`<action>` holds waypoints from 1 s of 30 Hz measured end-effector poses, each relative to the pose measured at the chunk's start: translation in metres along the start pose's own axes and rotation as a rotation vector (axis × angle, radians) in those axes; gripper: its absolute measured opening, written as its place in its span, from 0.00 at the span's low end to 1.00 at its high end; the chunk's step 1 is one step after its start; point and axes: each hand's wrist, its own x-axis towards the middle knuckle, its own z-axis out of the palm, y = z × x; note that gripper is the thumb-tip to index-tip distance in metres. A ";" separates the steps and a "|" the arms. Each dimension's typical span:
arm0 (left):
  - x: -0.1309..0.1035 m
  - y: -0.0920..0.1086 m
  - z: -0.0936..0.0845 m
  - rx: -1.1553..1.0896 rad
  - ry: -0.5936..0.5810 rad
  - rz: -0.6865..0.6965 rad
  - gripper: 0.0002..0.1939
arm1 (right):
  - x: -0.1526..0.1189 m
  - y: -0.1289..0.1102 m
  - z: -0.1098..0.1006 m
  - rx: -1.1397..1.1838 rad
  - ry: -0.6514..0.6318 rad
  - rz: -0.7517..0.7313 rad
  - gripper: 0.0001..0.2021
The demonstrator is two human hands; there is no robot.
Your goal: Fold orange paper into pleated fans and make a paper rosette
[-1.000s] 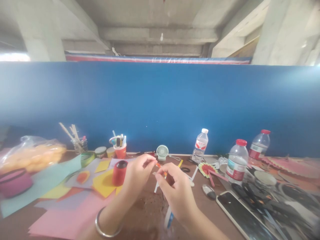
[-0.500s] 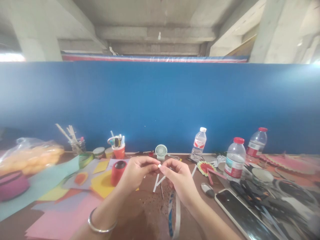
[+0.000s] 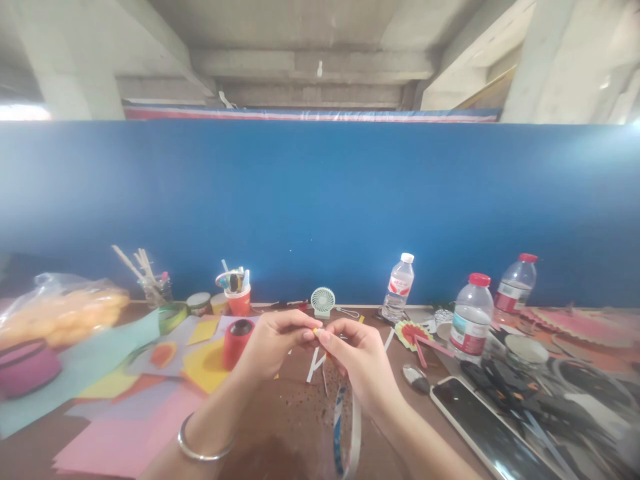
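My left hand [image 3: 273,347] and my right hand [image 3: 357,360] meet fingertip to fingertip above the brown table [image 3: 295,427]. Together they pinch a tiny orange and yellow paper piece [image 3: 316,331]. A roll of tape [image 3: 349,430] with a blue and white rim hangs below my right hand, over the table. A silver bangle [image 3: 197,450] sits on my left wrist. A red cylinder [image 3: 236,343] stands just left of my left hand.
Coloured paper sheets [image 3: 125,400] cover the left side. A cup of pens [image 3: 239,293], a small fan [image 3: 323,301], three water bottles [image 3: 470,317], a phone [image 3: 480,427] and scissors [image 3: 520,400] lie around. A blue partition [image 3: 320,207] closes the back.
My hands have drawn closer together and slightly upward, fingertips now touching on the small paper piece. The tape roll has swung into view under my right hand.
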 end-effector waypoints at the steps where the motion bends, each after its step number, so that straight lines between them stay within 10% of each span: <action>1: 0.000 0.001 0.000 0.023 0.003 0.013 0.03 | 0.000 0.000 0.000 0.002 -0.001 0.004 0.11; 30: -0.002 -0.006 0.003 0.004 0.076 0.003 0.03 | -0.001 0.003 0.000 -0.081 0.051 -0.030 0.10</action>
